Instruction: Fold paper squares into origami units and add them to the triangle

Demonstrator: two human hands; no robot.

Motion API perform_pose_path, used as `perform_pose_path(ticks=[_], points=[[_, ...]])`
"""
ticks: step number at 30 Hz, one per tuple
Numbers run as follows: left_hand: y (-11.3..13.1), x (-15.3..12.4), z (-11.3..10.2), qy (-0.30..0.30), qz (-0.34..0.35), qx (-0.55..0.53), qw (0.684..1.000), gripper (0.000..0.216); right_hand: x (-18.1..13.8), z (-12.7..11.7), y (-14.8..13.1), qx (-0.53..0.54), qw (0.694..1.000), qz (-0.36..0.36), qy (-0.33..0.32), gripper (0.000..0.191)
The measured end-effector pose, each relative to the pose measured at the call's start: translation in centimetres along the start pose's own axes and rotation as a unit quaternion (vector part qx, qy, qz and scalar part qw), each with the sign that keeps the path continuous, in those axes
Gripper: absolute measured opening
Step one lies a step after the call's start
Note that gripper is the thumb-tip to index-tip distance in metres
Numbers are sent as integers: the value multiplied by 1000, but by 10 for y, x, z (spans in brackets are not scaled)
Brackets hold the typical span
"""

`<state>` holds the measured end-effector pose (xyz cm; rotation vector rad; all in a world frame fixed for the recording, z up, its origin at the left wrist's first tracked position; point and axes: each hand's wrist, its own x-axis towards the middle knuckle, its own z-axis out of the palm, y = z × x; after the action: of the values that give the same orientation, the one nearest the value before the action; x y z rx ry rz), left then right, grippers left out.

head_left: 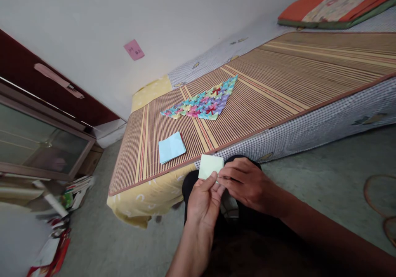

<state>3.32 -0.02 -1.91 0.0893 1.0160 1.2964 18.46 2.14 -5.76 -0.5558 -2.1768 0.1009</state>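
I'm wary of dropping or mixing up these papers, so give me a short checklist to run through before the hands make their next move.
1. Pale green paper supported: ok, the left hand holds it, thumb on top.
2. Right hand in place: ok, at the paper's right side.
3. Right hand's pinch secure: cannot tell, the contact is partly hidden.
4. Blue paper stack squared: not ok, its edges are slightly uneven.
5. Colourful folded pieces apart from the hands: ok, farther back on the striped mat.

Left grip (pixel 203 198) holds pale green paper (pixel 208 166), right grip (pixel 244 181) at its edge.
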Motion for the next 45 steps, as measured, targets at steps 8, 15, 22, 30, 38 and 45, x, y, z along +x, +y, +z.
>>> perform_pose_path(ticks=[8,15,22,30,38,45], points=[[-8,-4,-5,-50,180,98,977,29,16,-8,-3,265,883,358,148,9],[-6,-8,-14,-28,266,210,940,22,30,-16,-6,381,839,375,103,26],[-10,-6,-15,-73,239,203,947,19,27,-9,-4,346,859,359,113,29],[-7,-13,-14,-106,241,262,929,15,29,-12,-1,485,777,399,47,22],[0,-17,-16,-78,267,336,900,23,32,-3,-6,506,747,429,48,21],[2,-19,-11,-132,239,327,905,38,37,-1,-15,445,769,455,59,22]])
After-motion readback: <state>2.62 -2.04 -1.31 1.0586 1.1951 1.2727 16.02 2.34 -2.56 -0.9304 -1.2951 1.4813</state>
